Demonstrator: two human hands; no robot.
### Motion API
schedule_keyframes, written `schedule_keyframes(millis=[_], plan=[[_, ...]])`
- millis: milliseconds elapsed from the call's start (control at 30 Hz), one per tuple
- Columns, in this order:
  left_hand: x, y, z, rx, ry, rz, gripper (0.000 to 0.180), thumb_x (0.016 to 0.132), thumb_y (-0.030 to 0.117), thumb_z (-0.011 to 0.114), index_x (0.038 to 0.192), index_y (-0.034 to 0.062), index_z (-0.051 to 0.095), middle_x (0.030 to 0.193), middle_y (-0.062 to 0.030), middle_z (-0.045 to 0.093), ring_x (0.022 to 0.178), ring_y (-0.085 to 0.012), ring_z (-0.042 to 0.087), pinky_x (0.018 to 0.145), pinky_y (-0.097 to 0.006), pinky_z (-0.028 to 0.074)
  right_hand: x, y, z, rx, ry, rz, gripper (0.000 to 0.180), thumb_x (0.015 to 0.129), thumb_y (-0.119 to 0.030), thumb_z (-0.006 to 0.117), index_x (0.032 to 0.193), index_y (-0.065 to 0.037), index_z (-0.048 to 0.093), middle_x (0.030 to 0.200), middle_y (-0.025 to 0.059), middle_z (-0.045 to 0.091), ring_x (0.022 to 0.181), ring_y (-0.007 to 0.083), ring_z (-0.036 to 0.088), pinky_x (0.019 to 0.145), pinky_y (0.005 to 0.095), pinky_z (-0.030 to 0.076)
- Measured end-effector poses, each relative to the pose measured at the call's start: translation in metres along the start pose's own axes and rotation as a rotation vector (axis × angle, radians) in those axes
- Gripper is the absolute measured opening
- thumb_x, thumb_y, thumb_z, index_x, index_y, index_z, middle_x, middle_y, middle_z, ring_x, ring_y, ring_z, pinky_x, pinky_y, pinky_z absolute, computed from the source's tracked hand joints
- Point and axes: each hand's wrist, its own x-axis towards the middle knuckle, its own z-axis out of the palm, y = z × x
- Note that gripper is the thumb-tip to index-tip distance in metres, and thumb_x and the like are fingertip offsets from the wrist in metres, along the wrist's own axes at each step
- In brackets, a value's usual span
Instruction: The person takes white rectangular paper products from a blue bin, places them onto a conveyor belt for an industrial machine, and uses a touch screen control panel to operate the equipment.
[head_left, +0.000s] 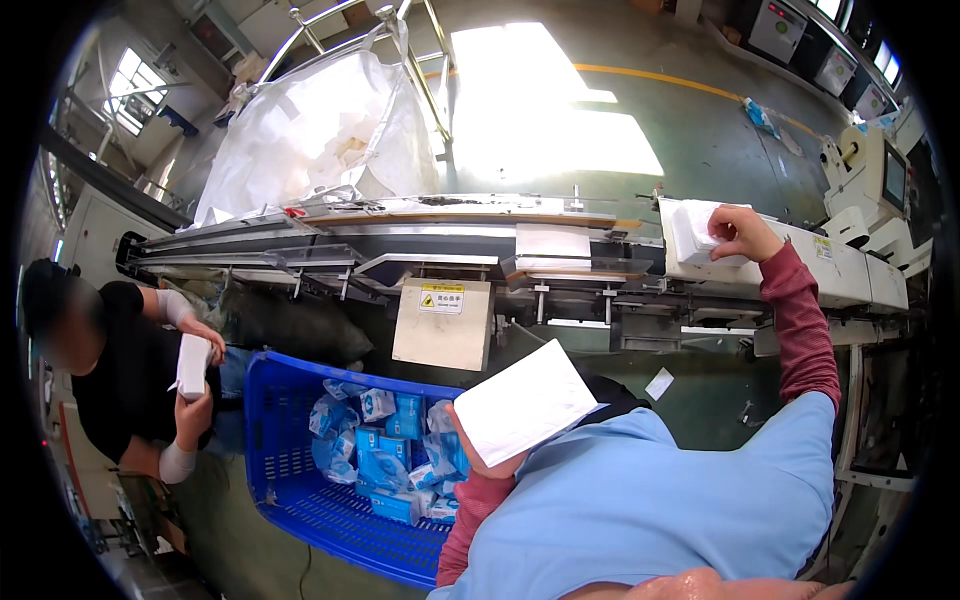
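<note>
My left hand (488,458) grips a flat white stack of tissue paper (527,402) in front of my body. Most of its fingers are hidden beneath the stack. My right arm reaches out to the far right, where my right hand (746,234) has its fingers bent and closed on the edge of another white tissue stack (692,232). That second stack rests on the pale machine housing (790,262) at the conveyor's right end. A single white stack (553,241) lies on the conveyor (440,243), left of my right hand.
A blue plastic crate (262,420) holding several blue-and-white tissue packs stands at my left. Beyond it a co-worker (130,360) holds a white stack in both hands. Behind the conveyor stands a large white bag (310,130) of paper scraps. A grey box (442,335) juts from the conveyor's near side.
</note>
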Motion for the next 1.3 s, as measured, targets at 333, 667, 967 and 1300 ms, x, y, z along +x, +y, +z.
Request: schedule_keyframes(millis=[333,667,967,1300], plan=[[-0.004,-0.002,-0.001,-0.324,-0.031,-0.036,0.075,0.089,0.064,0.017,0.141,0.0093,0.019,0.144,-0.0127,0.028,0.13,-0.0301,0.031,0.109,-0.046,0.018,-0.003,-0.009,0.001,-0.058,0.01,-0.036,0.024,0.062,-0.009,0.073,0.078,-0.004,0.055,0.069,0.0033,0.049,0.062,0.0143,0.048,0.056,0.0262,0.041],[-0.008,0.019,0.009,-2.143,0.165,-0.373,0.08,0.087,0.067,0.018,0.141,0.0093,0.02,0.145,-0.0146,0.025,0.131,-0.035,0.029,0.106,-0.051,0.023,-0.012,-0.003,0.015,-0.569,0.356,-0.346,0.017,0.066,-0.007,0.064,0.081,-0.002,0.059,0.078,0.0105,0.057,0.072,0.0268,0.057,0.063,0.034,0.048],[-0.009,0.025,0.015,-2.112,0.011,-0.441,0.082,0.084,0.069,0.027,0.14,0.0095,0.024,0.144,-0.0153,0.027,0.129,-0.0372,0.03,0.104,-0.053,0.024,-0.016,-0.018,0.012,-0.5,0.733,-0.117,0.023,0.077,-0.003,0.058,0.099,-0.003,0.063,0.088,0.0158,0.063,0.078,0.0309,0.062,0.067,0.0351,0.05],[-0.006,0.025,0.023,-1.138,-0.104,-0.261,0.083,0.083,0.069,0.034,0.14,0.0093,0.025,0.143,-0.0157,0.028,0.128,-0.0384,0.031,0.103,-0.054,0.024,-0.011,0.015,-0.054,-0.403,1.156,0.051,0.025,0.085,-0.008,0.055,0.11,-0.007,0.061,0.089,0.0177,0.064,0.076,0.0299,0.064,0.068,0.0317,0.049]])
